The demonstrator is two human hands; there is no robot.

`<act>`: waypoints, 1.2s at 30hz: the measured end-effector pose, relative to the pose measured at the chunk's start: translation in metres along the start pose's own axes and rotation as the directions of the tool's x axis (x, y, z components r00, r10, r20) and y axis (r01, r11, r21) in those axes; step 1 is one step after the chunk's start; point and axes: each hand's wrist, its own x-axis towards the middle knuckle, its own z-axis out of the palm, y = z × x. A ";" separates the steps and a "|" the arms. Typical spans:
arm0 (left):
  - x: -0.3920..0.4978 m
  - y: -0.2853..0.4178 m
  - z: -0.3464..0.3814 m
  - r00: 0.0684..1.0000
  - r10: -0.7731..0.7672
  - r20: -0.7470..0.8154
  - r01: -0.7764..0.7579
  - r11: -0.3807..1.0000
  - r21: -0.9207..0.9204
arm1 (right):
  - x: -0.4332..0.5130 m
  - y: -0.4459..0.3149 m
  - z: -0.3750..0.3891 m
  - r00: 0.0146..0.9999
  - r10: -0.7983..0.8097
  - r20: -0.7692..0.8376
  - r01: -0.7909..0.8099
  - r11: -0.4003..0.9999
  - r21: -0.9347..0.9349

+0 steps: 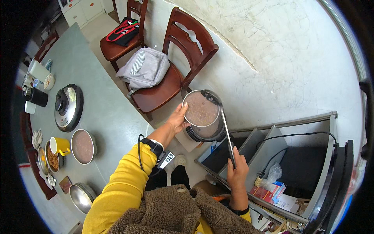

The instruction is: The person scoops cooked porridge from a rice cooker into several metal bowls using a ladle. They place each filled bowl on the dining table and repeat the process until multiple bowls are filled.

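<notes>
My left hand (177, 117) grips the rim of a metal bowl (200, 115) filled with brownish-pink porridge that shows bits of grain or beans. In my right hand (238, 169) is the handle of a ladle (225, 125). Its dark head rests at the bowl's far right rim and looks coated with porridge. Beneath the bowl stands an open electric cooker pot (206, 133), partly hidden, with more of the same porridge inside. The cooker's round lid (69, 108) lies on the grey table (117, 117) to my left.
A second bowl of porridge (83, 146), a yellow mug (60, 145) and an empty metal bowl (81, 197) are on the table. A grey backpack (146, 68) sits on a wooden chair (187, 55). To my right is a divided grey cabinet (276, 152) holding boxes and cables.
</notes>
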 end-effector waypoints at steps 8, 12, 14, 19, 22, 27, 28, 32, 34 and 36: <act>-0.017 0.020 -0.004 0.998 0.067 0.016 -0.067 0.998 -0.010 | 0.002 0.000 0.004 0.990 0.139 0.036 -0.142 0.908 0.395; -0.035 0.031 -0.006 0.994 0.106 -0.029 -0.107 0.994 -0.023 | 0.011 -0.002 0.001 0.871 0.328 0.367 -0.458 0.268 0.848; -0.048 0.038 -0.010 0.992 0.129 -0.016 -0.130 0.990 -0.057 | 0.020 -0.006 -0.002 0.832 0.313 0.459 -0.485 0.006 0.875; -0.087 0.049 -0.024 0.975 0.214 -0.062 -0.221 0.966 -0.133 | 0.040 -0.018 0.004 0.800 0.290 0.525 -0.487 -0.197 0.851; -0.115 0.051 -0.036 0.947 0.276 -0.162 -0.300 0.943 -0.144 | 0.047 -0.012 0.013 0.798 0.265 0.542 -0.522 -0.147 0.840; -0.153 0.054 -0.067 0.877 0.365 -0.312 -0.433 0.882 -0.188 | 0.045 0.026 0.041 0.681 0.369 0.633 -0.651 -0.093 0.754; -0.159 0.055 -0.074 0.862 0.379 -0.335 -0.458 0.866 -0.199 | 0.044 0.036 0.047 0.648 0.404 0.646 -0.675 -0.088 0.732; -0.181 0.062 -0.101 0.785 0.420 -0.456 -0.558 0.800 -0.223 | 0.045 0.070 0.065 0.474 0.501 0.724 -0.755 -0.193 0.627; -0.183 0.066 -0.112 0.717 0.425 -0.552 -0.614 0.760 -0.212 | 0.047 0.081 0.070 0.446 0.516 0.731 -0.768 -0.198 0.609; -0.182 0.075 -0.124 0.662 0.425 -0.617 -0.647 0.739 -0.186 | 0.050 0.088 0.069 0.428 0.503 0.751 -0.771 -0.229 0.594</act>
